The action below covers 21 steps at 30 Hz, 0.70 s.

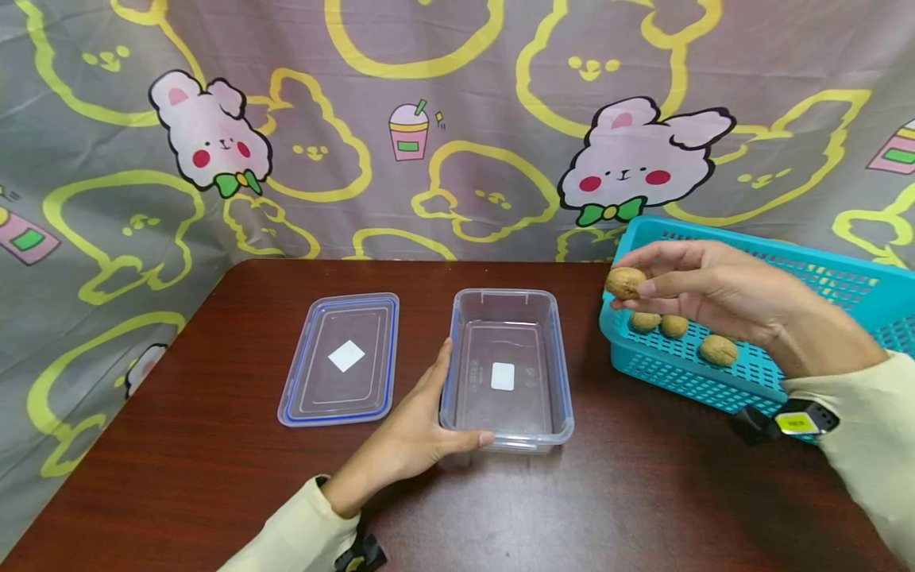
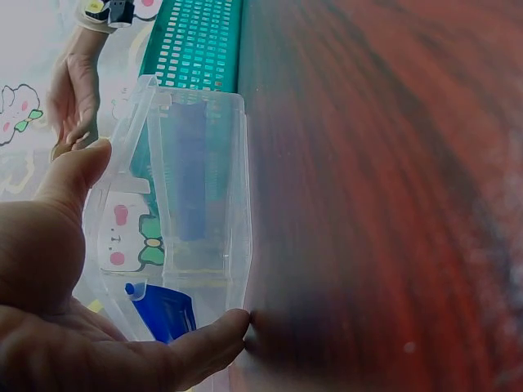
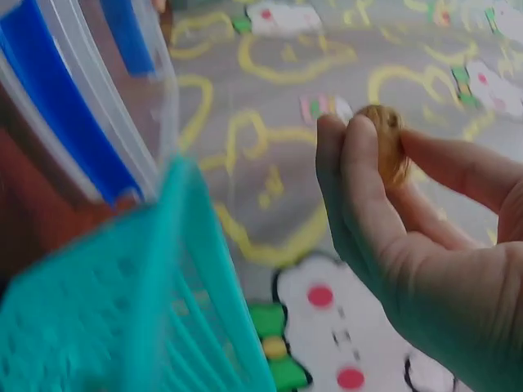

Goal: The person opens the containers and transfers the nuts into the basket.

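Between the thumb and fingertips of my right hand is a walnut, held up above the left end of a turquoise basket. The right wrist view shows the same walnut pinched clear of the basket rim. Several more walnuts lie in the basket, partly hidden behind that hand. My left hand rests against a clear plastic container, its fingers fairly straight along the left wall and the thumb across the near rim. Inside the open-topped container no walnuts show; a white label is visible at its bottom.
A clear lid with a blue seal lies flat on the dark wooden table, left of the container. Behind the table hangs a patterned curtain. The basket stands at the right, its high rim beside the container.
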### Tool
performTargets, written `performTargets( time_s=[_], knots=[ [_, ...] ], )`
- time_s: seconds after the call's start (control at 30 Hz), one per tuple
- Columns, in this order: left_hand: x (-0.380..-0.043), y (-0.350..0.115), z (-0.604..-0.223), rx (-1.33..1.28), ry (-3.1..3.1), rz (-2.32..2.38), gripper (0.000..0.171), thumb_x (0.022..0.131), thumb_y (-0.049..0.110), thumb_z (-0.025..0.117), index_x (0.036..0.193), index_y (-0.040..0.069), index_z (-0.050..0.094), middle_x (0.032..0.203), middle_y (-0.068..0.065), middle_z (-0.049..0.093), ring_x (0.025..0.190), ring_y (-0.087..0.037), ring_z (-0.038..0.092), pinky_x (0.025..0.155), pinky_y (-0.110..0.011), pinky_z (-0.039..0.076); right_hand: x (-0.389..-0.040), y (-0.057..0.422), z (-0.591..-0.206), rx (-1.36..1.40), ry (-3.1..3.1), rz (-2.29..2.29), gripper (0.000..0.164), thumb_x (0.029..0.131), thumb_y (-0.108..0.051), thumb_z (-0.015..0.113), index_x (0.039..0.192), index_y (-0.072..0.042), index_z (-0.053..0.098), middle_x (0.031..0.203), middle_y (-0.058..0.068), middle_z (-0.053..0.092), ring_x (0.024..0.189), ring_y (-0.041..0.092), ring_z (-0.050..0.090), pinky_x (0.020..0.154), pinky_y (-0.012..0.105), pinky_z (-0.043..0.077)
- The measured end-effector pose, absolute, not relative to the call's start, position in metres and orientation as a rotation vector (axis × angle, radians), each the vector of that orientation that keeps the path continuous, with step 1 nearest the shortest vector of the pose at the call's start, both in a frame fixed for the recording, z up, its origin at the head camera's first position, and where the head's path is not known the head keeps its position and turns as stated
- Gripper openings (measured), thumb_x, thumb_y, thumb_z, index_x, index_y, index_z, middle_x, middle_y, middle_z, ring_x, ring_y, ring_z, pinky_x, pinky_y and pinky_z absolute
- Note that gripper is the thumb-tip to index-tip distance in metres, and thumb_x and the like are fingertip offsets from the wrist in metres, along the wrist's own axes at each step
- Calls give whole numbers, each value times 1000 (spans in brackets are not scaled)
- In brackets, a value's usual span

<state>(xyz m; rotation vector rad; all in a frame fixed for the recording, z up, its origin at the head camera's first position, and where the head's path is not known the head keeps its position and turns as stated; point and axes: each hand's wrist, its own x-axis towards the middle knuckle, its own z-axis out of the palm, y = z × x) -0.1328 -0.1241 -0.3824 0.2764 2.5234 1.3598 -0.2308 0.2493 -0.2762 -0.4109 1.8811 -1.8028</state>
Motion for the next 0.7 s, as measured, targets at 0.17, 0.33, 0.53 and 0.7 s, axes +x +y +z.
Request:
performTargets(
  time_s=[0.17,0.33,0.53,0.7],
  knots=[
    [-133,-124,-383,276,2523,1358,131,78,39,94,170,25,1,176,-9,13,161,-30,18,129,-58,22,-242,294,-273,-416,1939,-1778,40,109,1,44,131,-17,73,127,-3,69,115,21,71,93,32,62],
    [-133,-124,-383,273,2520,1356,131,79,39,93,170,26,1,177,-9,12,162,-30,17,129,-58,21,-250,331,-275,-264,1895,-1878,45,109,2,42,125,-20,77,125,-5,72,109,19,74,90,30,63],
    [-133,-125,-383,274,2525,1351,130,79,39,93,170,27,0,177,-9,11,162,-30,16,129,-58,21,-261,369,-284,-160,1656,-2024,50,110,6,35,124,-14,78,119,3,76,106,27,77,90,34,63],
    [-133,-125,-383,272,2526,1354,131,78,40,93,170,27,1,177,-8,12,162,-30,17,129,-58,21,-271,395,-294,-140,1346,-2070,58,111,6,22,125,-8,77,121,12,76,112,33,74,97,37,60]
  ],
)
